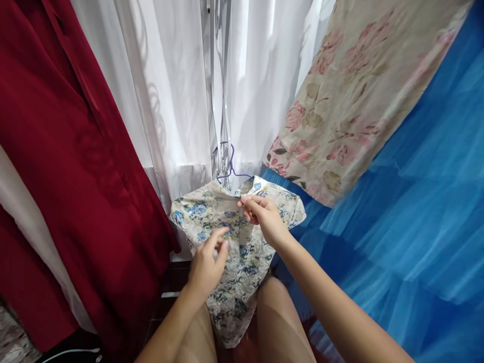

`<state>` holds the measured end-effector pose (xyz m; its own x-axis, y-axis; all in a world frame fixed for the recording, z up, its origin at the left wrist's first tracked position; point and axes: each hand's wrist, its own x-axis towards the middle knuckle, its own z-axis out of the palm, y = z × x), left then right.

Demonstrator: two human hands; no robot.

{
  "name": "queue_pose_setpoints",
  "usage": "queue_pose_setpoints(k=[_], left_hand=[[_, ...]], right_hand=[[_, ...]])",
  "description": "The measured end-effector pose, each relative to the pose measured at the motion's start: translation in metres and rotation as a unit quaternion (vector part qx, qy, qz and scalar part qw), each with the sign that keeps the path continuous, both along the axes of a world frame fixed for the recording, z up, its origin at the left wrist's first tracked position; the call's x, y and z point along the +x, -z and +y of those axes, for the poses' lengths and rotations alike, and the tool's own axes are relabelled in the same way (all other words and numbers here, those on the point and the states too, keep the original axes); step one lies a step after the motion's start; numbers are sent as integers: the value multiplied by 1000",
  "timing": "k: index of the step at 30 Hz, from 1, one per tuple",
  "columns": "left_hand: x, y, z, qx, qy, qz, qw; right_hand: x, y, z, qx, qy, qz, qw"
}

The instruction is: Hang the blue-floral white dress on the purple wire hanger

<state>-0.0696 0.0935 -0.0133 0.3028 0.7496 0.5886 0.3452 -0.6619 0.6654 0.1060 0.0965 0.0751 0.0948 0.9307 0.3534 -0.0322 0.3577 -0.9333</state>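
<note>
A short-sleeved white blouse [212,206] with blue and yellow-green flowers hangs on a purple hanger [232,169], its front facing me. My right hand [262,212] is at the neckline, with thumb and fingers pinched on the fabric at the top of the front. What lies inside the pinch is too small to make out. Lower and to the left, my left hand [207,262] hovers before the blouse's front, fingers bent and apart from the thumb, holding nothing. The blouse's lower end hangs down between my knees.
White curtains [174,75] hang behind, with metal strips [223,75] between them. On the left is dark red cloth [94,201]. Beige floral cloth [340,116] and blue ruffled fabric [408,227] hang on the right. A pale cable [71,351] lies at lower left.
</note>
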Motion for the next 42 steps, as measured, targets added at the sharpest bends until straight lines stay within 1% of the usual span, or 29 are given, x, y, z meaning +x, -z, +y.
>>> queue_pose_setpoints(k=[2, 3, 4, 5, 6, 8, 10, 12, 14, 16, 17, 19, 20, 22, 23, 25, 28, 30, 33, 35, 37, 38, 40, 42], left_hand=[[4, -43, 18, 79, -1, -24, 997], [7, -62, 26, 109, 7, -19, 994], [11, -78, 33, 135, 17, -6, 991], [14, -91, 39, 155, 25, 11, 988], [18, -100, 43, 169, 33, 29, 985], [23, -107, 48, 187, 37, 47, 980], [24, -107, 47, 194, 30, 36, 980], [20, -104, 47, 190, 15, 7, 982], [8, -101, 56, 175, -18, -43, 983], [-11, -96, 77, 151, -70, -126, 978], [-23, -93, 91, 135, -100, -174, 970], [-49, -80, 122, 92, -150, -248, 953], [-61, -71, 137, 66, -172, -271, 945], [-79, -47, 160, 14, -203, -288, 936], [-84, -32, 167, -5, -211, -287, 934], [-88, -1, 171, -37, -217, -267, 938], [-80, 43, 160, -76, -204, -216, 952], [-70, 67, 148, -103, -173, -176, 964], [-53, 94, 126, -156, -105, -131, 973], [-40, 104, 111, -188, -63, -125, 972], [-26, 105, 95, -215, -25, -138, 966], [-19, 101, 88, -225, -8, -150, 963], [-6, 88, 73, -234, 22, -174, 956], [5, 68, 59, -223, 65, -194, 953]], right_hand=[[-2, -4, -1, 18, -6, -23, 1000], [-3, -5, -1, 26, -6, -33, 999], [-3, -5, 0, 34, -2, -44, 998], [-3, -5, 1, 44, 8, -56, 997], [-2, -2, 2, 55, 23, -70, 996], [1, 6, 5, 78, 62, -106, 989], [3, 16, 8, 98, 106, -161, 976], [5, 25, 9, 112, 146, -229, 956], [5, 33, 8, 118, 172, -297, 932], [7, 40, 7, 111, 174, -346, 915], [8, 43, 5, 102, 167, -360, 912], [11, 49, 1, 80, 140, -363, 918], [12, 52, -1, 67, 124, -351, 926], [12, 56, -8, 43, 88, -315, 944], [11, 57, -11, 32, 69, -296, 952], [8, 58, -16, 16, 42, -268, 963], [10, 61, -19, -2, 29, -229, 973], [20, 67, -17, -15, 32, -203, 979], [49, 84, -10, -31, 50, -201, 978], [74, 103, -4, -73, 90, -245, 963], [98, 126, 0, -136, 137, -305, 933], [108, 137, 1, -165, 155, -332, 916], [123, 156, 1, -204, 166, -371, 891], [130, 169, -3, -224, 149, -396, 878]])
